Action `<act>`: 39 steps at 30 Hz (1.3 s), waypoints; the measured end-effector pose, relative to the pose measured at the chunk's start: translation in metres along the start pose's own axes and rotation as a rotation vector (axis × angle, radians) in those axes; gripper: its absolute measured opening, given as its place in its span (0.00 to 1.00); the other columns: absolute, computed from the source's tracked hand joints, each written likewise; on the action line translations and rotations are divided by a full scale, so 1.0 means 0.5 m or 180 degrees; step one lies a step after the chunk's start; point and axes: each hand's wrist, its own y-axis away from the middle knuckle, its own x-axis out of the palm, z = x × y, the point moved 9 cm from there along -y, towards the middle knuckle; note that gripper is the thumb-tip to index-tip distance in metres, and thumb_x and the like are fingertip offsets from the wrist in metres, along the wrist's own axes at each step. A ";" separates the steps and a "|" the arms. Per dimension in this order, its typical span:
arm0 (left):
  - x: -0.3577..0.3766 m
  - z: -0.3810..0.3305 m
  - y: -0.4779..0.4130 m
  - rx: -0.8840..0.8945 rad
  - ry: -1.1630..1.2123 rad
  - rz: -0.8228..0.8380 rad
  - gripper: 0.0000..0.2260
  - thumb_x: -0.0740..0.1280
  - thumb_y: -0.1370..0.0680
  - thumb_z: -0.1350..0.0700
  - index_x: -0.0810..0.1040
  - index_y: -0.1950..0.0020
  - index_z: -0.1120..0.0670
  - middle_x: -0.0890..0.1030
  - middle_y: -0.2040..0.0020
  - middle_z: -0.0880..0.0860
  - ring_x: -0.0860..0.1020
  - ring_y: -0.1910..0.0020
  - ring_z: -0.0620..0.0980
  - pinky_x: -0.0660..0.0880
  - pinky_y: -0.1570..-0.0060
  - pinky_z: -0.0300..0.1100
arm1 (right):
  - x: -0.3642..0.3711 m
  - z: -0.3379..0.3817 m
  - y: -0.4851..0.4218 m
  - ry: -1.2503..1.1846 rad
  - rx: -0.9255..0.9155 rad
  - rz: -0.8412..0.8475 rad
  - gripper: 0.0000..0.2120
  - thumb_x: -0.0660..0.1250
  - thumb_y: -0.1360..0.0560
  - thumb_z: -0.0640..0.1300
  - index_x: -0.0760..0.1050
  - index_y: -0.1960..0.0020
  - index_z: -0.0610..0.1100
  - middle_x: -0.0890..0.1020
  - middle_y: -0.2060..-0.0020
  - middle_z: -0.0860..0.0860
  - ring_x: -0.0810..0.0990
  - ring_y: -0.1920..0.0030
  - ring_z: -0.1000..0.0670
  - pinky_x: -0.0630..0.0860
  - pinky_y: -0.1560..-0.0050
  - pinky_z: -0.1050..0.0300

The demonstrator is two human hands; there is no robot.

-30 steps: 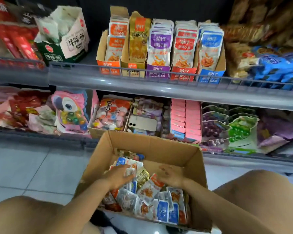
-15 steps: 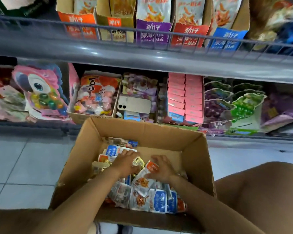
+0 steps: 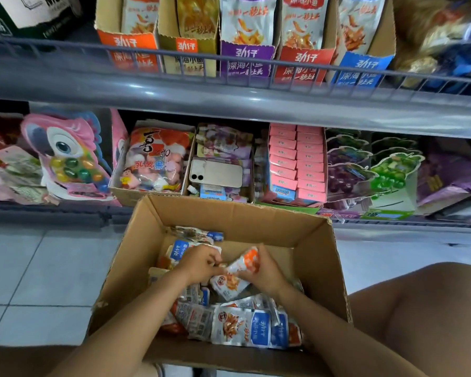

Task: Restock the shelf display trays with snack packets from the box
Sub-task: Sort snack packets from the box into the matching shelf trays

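Head view looked down into an open cardboard box (image 3: 229, 210) that stood on the tiled floor (image 3: 38, 268) right in front of the shelving. Both hands were inside it, close together over a loose heap of snack packets (image 3: 245, 326), mostly silver with blue or orange ends.

The right hand (image 3: 265, 270) had its fingers curled round an orange-topped packet (image 3: 246, 262), which it held tilted, raised a little above the heap. Another packet with an orange print lay directly beneath it, touching the heel of that hand.

The left hand (image 3: 200, 263) was narrowly closed, knuckles up, with the fingers bent towards the right hand. Its fingertips met the near edge of the orange-topped packet, though I could not tell whether they pinched it or only touched it. A blue-ended packet lay just beyond its knuckles.

Above, on the upper shelf (image 3: 256, 102), five display trays (image 3: 246, 59) stood side by side behind a wire rail: orange, yellow, purple, red and blue fronts, each with packets upright inside.

On the lower shelf (image 3: 392, 227), just behind the box, a phone (image 3: 215, 172) lay face down across a tray of purple sachets, beside a stack of pink cartons (image 3: 297, 161). A bare knee (image 3: 419, 308) showed to the right of the box.
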 end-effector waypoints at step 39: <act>-0.322 -0.333 0.311 0.0613 0.3447 -0.0473 0.23 0.72 0.31 0.61 0.71 0.38 0.56 0.84 0.48 0.56 0.82 0.49 0.53 0.79 0.49 0.47 | -0.136 0.597 0.224 -0.1981 -0.1588 -0.0206 0.16 0.69 0.28 0.34 0.70 0.43 0.40 0.82 0.49 0.40 0.83 0.52 0.42 0.81 0.53 0.50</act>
